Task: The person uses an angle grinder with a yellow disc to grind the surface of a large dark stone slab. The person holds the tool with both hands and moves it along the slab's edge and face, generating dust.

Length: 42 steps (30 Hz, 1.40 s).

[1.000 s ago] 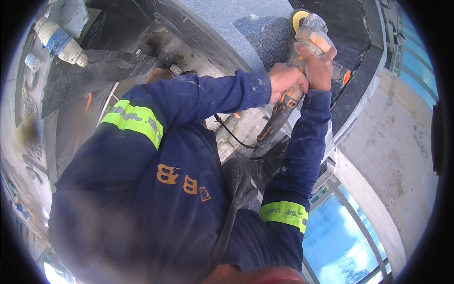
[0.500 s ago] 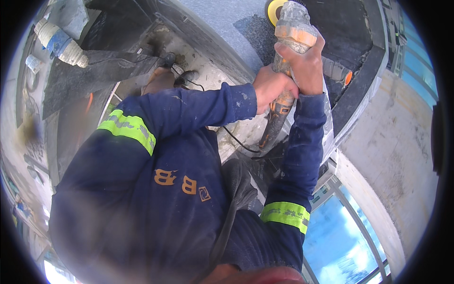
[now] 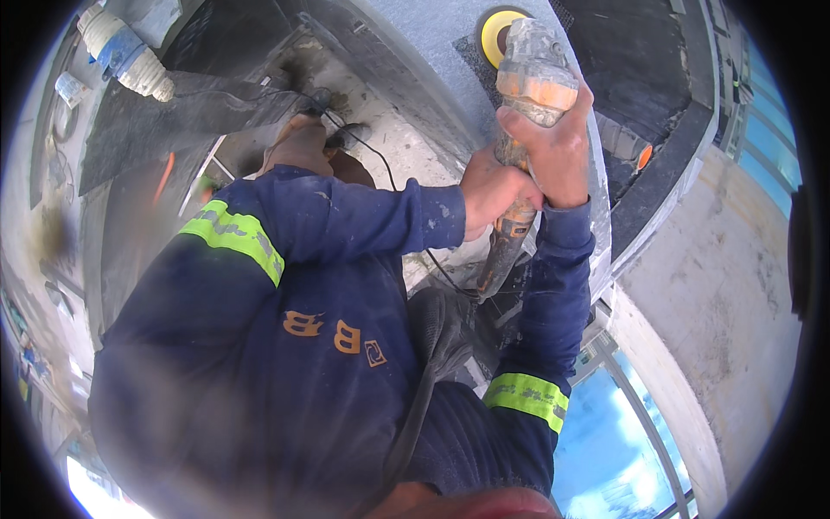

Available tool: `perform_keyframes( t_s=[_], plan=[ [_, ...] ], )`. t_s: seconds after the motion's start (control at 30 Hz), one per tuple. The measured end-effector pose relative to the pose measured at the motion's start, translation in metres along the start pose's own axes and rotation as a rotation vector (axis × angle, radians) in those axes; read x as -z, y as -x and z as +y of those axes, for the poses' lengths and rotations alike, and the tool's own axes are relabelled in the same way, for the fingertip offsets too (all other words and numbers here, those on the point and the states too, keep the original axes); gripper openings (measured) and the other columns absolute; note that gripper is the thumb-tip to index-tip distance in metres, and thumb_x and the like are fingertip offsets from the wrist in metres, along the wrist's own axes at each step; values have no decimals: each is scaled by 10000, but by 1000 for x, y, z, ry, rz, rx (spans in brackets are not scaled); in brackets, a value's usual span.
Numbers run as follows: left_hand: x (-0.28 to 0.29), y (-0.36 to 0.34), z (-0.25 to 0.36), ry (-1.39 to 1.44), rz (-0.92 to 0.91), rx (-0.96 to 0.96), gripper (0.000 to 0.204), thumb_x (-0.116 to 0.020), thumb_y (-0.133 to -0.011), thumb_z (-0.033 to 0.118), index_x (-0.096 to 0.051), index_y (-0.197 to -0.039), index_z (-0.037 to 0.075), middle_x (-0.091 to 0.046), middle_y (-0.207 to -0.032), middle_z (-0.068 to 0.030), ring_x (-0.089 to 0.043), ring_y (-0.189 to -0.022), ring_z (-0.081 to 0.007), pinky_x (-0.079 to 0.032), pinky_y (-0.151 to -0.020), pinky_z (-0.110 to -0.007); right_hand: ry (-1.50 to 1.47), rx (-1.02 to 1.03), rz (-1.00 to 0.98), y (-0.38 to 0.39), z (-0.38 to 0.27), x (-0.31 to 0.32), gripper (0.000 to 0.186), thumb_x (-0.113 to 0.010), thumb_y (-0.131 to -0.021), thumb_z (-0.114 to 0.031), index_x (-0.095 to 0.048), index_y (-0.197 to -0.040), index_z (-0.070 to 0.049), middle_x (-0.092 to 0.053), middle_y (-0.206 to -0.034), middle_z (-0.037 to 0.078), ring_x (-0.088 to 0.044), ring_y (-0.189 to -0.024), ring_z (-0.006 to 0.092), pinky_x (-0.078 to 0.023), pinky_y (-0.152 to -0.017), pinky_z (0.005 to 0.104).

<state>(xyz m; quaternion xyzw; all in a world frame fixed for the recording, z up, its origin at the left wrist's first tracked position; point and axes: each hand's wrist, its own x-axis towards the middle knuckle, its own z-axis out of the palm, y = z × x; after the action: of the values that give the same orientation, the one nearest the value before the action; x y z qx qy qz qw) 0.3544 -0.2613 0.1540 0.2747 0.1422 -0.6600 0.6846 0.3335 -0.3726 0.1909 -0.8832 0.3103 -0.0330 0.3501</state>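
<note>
Gripping the grinder [image 3: 533, 82] (orange-lettered shirt [image 3: 259, 372]).

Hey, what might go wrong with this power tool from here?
The right-hand grip sits close behind the head with the yellow disc; a slip might bring bare fingers against it. The black cord runs close by the shoes, so a step could possibly snag it.

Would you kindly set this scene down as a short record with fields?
Tool: dusty orange-and-grey grinder
Left hand grip: closed round the grinder's body
Right hand grip: closed round it, nearer the head
Disc: yellow with dark rim, over the slab; contact unclear
Slab surface: grey, partly speckled
Cord: dark, passing behind the left sleeve
</note>
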Motion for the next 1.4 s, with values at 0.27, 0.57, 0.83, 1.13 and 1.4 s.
perform_keyframes(
  t_s=[0.27, 0.57, 0.83, 1.13, 1.4],
  plan=[
    [3, -22, 10, 16, -70, 67, 436, -654, -623, -91, -573, -1048, -37, -643, -898, -124, -651, -801, -233, -518, -662, -359, 210, 67, 67, -19, 7, 1, 920, -827, -694, -254, -285, -1385, 20, -615, -1092, 263, -654, -975, 361, -527, -841, 407],
    [2, -17, 2, 72, -97, 16, 335, -649, -633, -74, -601, -962, -36, -642, -869, -123, -642, -798, -226, -506, -674, -349, 134, -88, 60, -13, -10, 2, 854, -809, -746, -223, -302, -1385, 30, -535, -1164, 196, -629, -1020, 269, -513, -873, 353],
    [3, -8, -11, 63, -32, -142, 301, -645, -635, -69, -618, -933, -38, -644, -822, -126, -642, -718, -244, -504, -621, -351, 112, 100, 32, -4, 1, -5, 900, -824, -701, -269, -296, -1359, 44, -610, -1069, 259, -657, -949, 371, -532, -821, 412],
    [3, -19, -12, 102, -78, -142, 333, -638, -626, -78, -614, -955, -32, -646, -873, -127, -648, -773, -238, -508, -664, -342, 147, 155, 38, -13, 2, -2, 896, -825, -695, -265, -302, -1361, 27, -627, -1059, 265, -659, -942, 391, -537, -818, 410],
    [-6, -28, -8, 158, -61, -85, 351, -643, -630, -72, -611, -977, -32, -644, -868, -130, -649, -765, -243, -515, -673, -346, 203, 112, 11, -25, -1, 8, 906, -825, -715, -272, -300, -1389, 27, -593, -1161, 238, -643, -1039, 313, -517, -886, 365]
  ],
)
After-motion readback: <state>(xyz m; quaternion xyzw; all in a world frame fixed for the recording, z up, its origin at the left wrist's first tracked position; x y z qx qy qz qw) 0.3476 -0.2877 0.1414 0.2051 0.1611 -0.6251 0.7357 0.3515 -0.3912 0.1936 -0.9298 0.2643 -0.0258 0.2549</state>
